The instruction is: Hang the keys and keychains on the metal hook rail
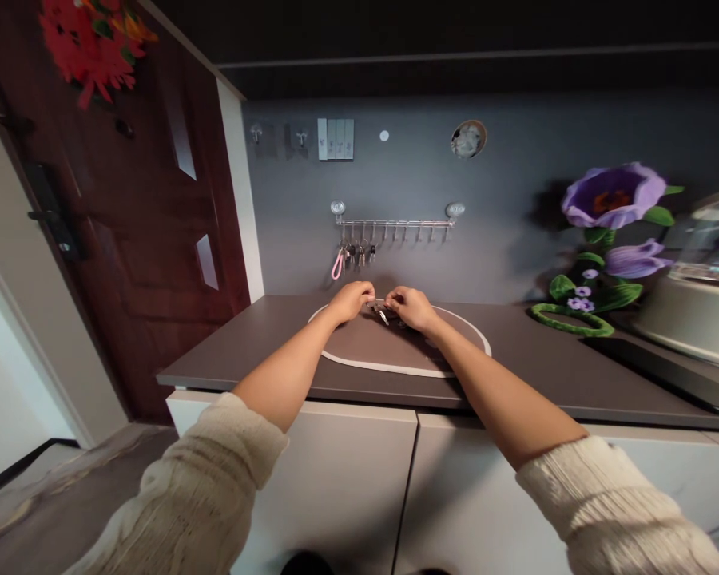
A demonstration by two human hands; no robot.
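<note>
My left hand (353, 301) and my right hand (411, 306) are close together over an oval mat (371, 347) with a pale rim. Both are closed in a pinch. Between them hangs a small bunch of keys (383, 317), one of them silver and catching the light. My left fingertips grip its upper left side, and my right fingertips grip the other side. Fingers partly cover where each grip meets it. Above, more keys (363, 255) and a pink loop strap (338, 265) hang from a hook rack (395, 223) on the wall.
The mat lies on a dark countertop (228, 343) over pale cabinets (335, 479). To the right stand purple artificial flowers (614, 196), a pale appliance with a clear top (701, 311) and a flat black object (659, 371). A dark red door (137, 239) is at left.
</note>
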